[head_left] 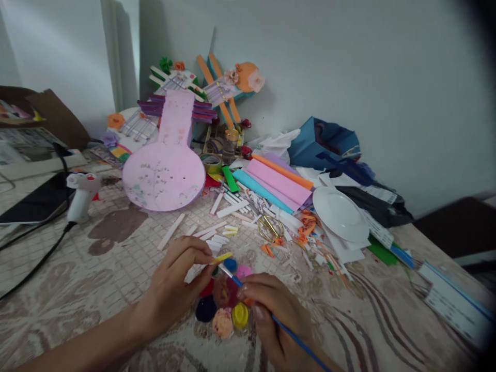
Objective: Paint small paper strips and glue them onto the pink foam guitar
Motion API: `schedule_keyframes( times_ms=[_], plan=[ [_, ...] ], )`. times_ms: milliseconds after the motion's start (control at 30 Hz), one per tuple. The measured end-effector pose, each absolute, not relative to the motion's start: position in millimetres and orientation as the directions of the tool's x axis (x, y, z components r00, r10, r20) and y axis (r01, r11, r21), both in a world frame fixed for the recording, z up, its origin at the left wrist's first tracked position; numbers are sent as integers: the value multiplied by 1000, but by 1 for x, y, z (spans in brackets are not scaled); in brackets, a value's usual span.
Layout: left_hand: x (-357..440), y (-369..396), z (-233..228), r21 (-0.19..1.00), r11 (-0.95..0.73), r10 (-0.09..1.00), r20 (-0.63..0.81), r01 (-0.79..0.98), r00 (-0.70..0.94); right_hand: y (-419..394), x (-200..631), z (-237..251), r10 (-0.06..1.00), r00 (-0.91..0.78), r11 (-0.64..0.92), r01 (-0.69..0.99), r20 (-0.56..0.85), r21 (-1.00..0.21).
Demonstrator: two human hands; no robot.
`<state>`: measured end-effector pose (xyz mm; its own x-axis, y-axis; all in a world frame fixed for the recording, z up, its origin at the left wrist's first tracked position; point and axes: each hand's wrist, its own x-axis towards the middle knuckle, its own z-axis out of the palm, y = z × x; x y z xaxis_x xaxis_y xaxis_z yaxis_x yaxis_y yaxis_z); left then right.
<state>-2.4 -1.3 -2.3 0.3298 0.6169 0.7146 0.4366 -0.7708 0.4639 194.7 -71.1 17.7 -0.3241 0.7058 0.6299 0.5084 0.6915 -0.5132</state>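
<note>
Left hand (174, 281) is pinching a small yellow strip (221, 257) at one end, keeping it raised just above the paint palette (222, 305) on the bench (96, 268). Right hand (275, 310) is gripping a blue paintbrush (271, 316) like a pen, so its tip is meeting the strip.

Blue paintbrush (289, 330), yellow strip (221, 257), pink guitar cutout (166, 165), white plate (340, 214)

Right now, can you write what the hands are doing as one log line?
left hand: pinches yellow strip | right hand: holds brush, tip at strip | below: paint pots | table: paper scraps
</note>
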Motion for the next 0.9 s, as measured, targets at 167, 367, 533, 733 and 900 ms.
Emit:
schedule_keyframes(
  times_ms=[167, 367, 533, 733, 900],
  plan=[
    [-2, 0, -1, 460, -769, 616, 718, 444, 323, -72, 201, 15, 752, -262, 629, 560, 606, -539],
    [-2, -1, -2, 471, -759, 631, 702, 450, 330, -70, 198, 12, 706, -277, 670, 561, 652, -486],
    [-3, -1, -3, 490, -754, 639, 700, 436, 318, -70, 199, 9, 652, -311, 715, 558, 692, -422],
    [-4, -1, -1, 507, -739, 655, 695, 444, 296, -72, 213, 19, 688, -215, 641, 628, 693, -442],
    [-5, -2, -2, 481, -753, 633, 715, 449, 296, -72, 213, 21, 692, -220, 641, 626, 688, -444]
  ],
)
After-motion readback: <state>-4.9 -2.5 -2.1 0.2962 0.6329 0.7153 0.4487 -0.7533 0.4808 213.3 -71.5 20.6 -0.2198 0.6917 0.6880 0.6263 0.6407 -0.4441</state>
